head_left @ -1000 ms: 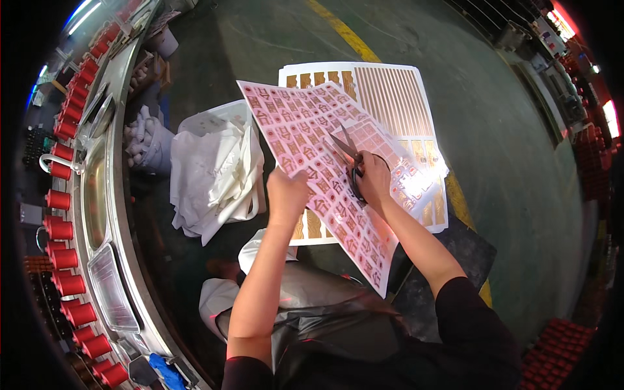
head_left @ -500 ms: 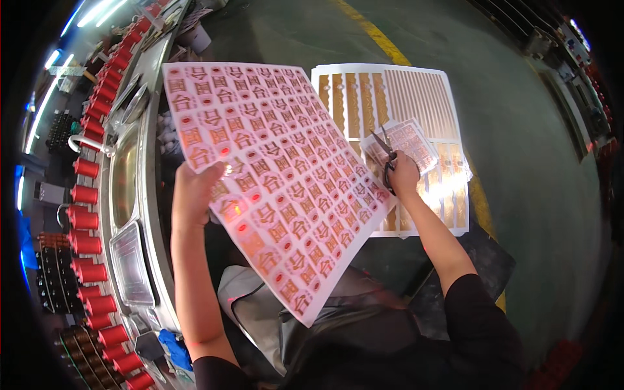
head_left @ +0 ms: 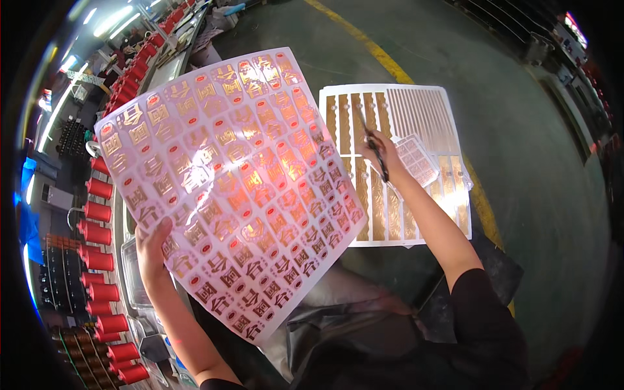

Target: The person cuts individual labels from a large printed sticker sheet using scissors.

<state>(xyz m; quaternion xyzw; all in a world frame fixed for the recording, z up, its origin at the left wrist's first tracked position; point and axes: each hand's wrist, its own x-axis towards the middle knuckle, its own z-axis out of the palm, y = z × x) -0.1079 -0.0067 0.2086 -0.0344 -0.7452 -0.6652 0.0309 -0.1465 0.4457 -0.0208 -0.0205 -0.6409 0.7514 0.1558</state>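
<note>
A large pale pink sheet [head_left: 227,156] printed with rows of gold and red label designs is tilted up before me, light glaring off its middle. My left hand [head_left: 153,247] is closed on its lower left edge, thumb on the printed face. Dark-handled scissors [head_left: 379,162] are gripped in my right hand [head_left: 390,159], their blurred blades pointing up and away, to the right of the sheet. Beneath that hand lies a stack of white sheets [head_left: 426,120] with gold strips and fine stripes. A small cut piece [head_left: 417,159] of printed sheet rests on the stack.
Along the left runs a metal workbench with a row of red cylinders [head_left: 96,233] beyond it. A clear tray [head_left: 134,276] sits on the bench, partly behind my left arm. The green floor carries a yellow line [head_left: 383,57]. A dark flat panel [head_left: 497,266] is beside my right arm.
The large sheet has swung left and turned more face-on to me, my left hand moving left and down with it. My right hand and scissors have shifted slightly left, away from the sheet's edge.
</note>
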